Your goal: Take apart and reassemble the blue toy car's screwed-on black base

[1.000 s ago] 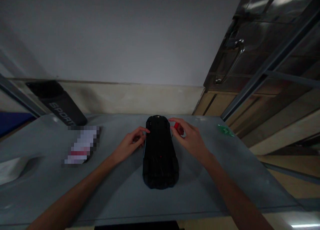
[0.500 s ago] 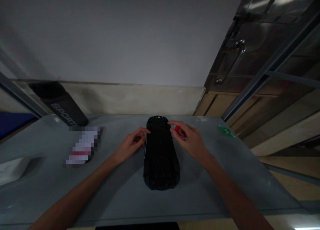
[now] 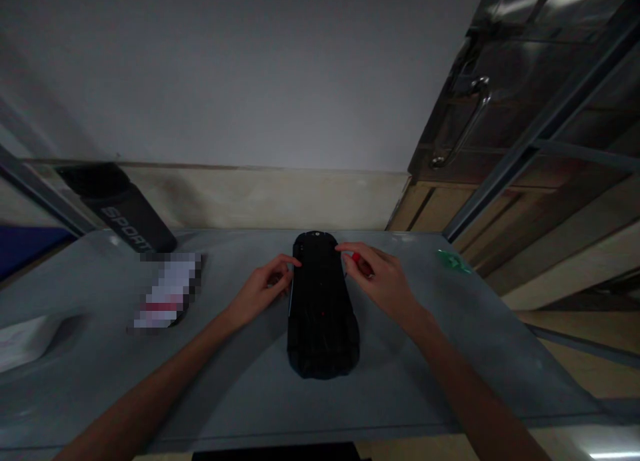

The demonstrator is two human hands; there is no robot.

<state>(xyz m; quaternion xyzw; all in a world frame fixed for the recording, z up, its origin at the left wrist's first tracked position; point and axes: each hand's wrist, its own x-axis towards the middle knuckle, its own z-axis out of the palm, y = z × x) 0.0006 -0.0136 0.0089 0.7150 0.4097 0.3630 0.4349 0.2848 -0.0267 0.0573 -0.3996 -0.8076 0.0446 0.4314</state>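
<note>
A black toy car (image 3: 323, 301) lies upside down on the grey table, its wheels showing along the sides and a tiny red spot on its underside. My left hand (image 3: 267, 284) is at the car's left edge, index fingertip on the underside and the other fingers curled against the side. Opposite it, my right hand (image 3: 377, 274) rests its index fingertip on the car's right edge. Tucked in the curled fingers of that hand is a small red-handled tool (image 3: 355, 257); most of it is hidden.
The grey table (image 3: 240, 387) meets a pale wall behind. On the left are a black bottle marked SPORT (image 3: 127, 217), a blurred-out flat item (image 3: 167, 294) and a white object (image 3: 27, 341). A crumpled green piece (image 3: 454, 261) lies right. Metal frame posts (image 3: 505, 171) flank the table.
My right thumb has drawn slightly away from the car, and the red tool has shifted a little to the right. My left hand and the car look still.
</note>
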